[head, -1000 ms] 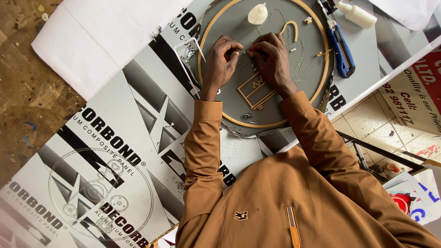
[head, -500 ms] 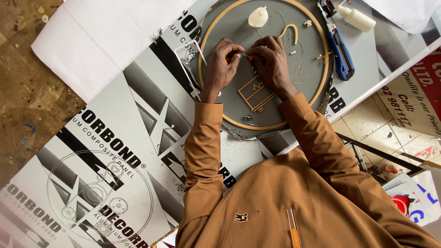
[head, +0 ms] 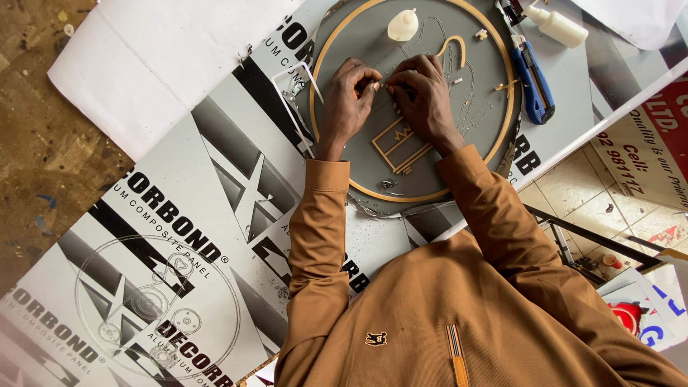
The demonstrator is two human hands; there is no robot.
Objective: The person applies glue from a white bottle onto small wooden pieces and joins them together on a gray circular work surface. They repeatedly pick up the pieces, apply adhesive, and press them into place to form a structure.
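Note:
A round grey disc (head: 494, 129) with a gold rim lies on a printed grey panel (head: 179, 215). Both hands rest on the disc's upper middle, fingertips meeting. My left hand (head: 350, 97) and my right hand (head: 424, 97) pinch a small thin gold piece (head: 385, 86) between them; it is too small to make out further. Just below the hands a gold rectangular outline (head: 398, 147) sits on the disc. A curved gold strip (head: 455, 46) and a small cream bottle (head: 403, 25) lie beyond the hands.
A blue utility knife (head: 534, 79) and a white squeeze bottle (head: 559, 27) lie at the disc's right edge. A bent clear strip (head: 294, 93) sits by its left rim. White paper (head: 165, 64) covers the upper left, beside the bare brown floor (head: 36, 143).
My fingertips have drawn closer together over the small piece. The hands stay at the same spot on the disc.

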